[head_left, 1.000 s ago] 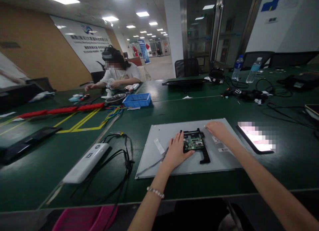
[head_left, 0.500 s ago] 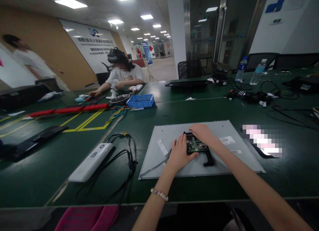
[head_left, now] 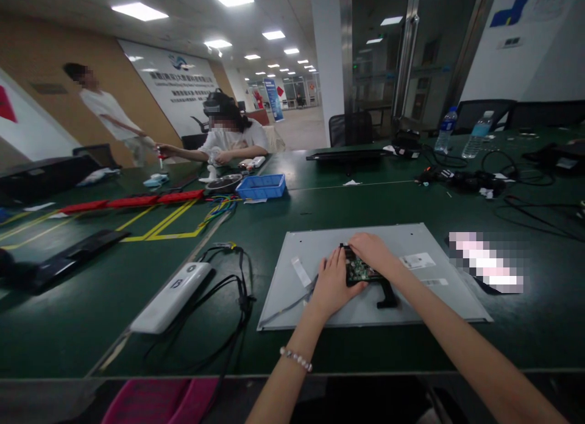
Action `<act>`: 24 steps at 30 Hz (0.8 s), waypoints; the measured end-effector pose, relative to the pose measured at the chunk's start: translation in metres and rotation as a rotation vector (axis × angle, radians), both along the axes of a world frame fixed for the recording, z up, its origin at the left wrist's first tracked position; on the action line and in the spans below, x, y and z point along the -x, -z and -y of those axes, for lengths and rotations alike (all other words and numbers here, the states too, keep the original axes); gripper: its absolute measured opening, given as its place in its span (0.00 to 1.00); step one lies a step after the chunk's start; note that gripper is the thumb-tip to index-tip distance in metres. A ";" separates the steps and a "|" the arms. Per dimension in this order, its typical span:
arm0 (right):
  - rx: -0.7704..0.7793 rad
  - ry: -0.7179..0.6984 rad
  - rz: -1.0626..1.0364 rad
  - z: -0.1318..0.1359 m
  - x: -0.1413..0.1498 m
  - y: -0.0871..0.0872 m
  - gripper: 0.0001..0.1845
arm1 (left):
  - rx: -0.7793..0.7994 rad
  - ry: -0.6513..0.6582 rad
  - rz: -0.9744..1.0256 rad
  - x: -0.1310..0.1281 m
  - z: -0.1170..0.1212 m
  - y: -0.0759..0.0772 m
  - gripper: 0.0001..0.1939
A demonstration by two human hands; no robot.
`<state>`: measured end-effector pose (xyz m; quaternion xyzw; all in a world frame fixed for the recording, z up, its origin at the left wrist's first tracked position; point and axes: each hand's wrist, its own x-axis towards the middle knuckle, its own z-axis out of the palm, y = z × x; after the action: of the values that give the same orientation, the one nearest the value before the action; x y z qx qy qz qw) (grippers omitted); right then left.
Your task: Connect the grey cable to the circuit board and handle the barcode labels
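A green circuit board (head_left: 359,270) in a black plastic frame (head_left: 387,297) lies on the back of a grey flat panel (head_left: 425,238). My left hand (head_left: 335,282) holds the frame's left side, fingers along its edge and thumb near its lower edge. Over the upper part of the board, my right hand (head_left: 371,251) is closed with fingertips bent down. Whatever those fingertips pinch is hidden. A thin grey cable (head_left: 287,308) runs over the panel from beneath my left hand. On the panel's left part is a pale strip (head_left: 300,272).
Right of the panel lies a phone (head_left: 484,262) with a lit, blurred screen. A white power bank (head_left: 171,297) and black cables (head_left: 244,299) are at left. Farther back stand a blue basket (head_left: 261,186) and two water bottles (head_left: 478,134). A co-worker (head_left: 235,131) sits across the table.
My right hand has moved left from the panel's bare upper part onto the board. My left hand stays at the frame. Another person has walked in at the far left; the co-worker lifts a small red thing.
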<state>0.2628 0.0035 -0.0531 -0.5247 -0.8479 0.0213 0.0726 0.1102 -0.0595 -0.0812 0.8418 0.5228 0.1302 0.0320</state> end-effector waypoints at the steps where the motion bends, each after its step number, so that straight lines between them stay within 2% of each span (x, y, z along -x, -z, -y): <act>1: 0.001 0.002 0.003 0.000 0.001 0.000 0.17 | 0.003 -0.001 -0.001 0.000 0.000 0.000 0.46; 9: -0.008 0.011 -0.013 0.002 0.002 0.000 0.16 | -0.003 0.000 -0.005 0.001 -0.001 0.002 0.46; 15: 0.015 0.012 -0.170 0.004 -0.009 -0.003 0.15 | -0.005 0.002 0.006 0.001 -0.001 0.004 0.46; 17: 0.020 0.026 -0.217 0.005 -0.022 -0.005 0.16 | -0.006 0.004 0.014 0.001 0.000 0.002 0.47; 20: 0.056 0.070 -0.266 0.008 -0.056 -0.006 0.16 | -0.004 0.005 0.030 0.001 0.002 -0.002 0.47; 24: 0.153 0.140 -0.288 0.020 -0.113 0.006 0.18 | 0.014 -0.004 0.035 0.000 0.004 -0.010 0.47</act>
<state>0.3761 -0.0170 -0.0589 -0.5778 -0.7861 0.1558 0.1546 0.1104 -0.0632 -0.0716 0.8382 0.5247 0.1411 0.0469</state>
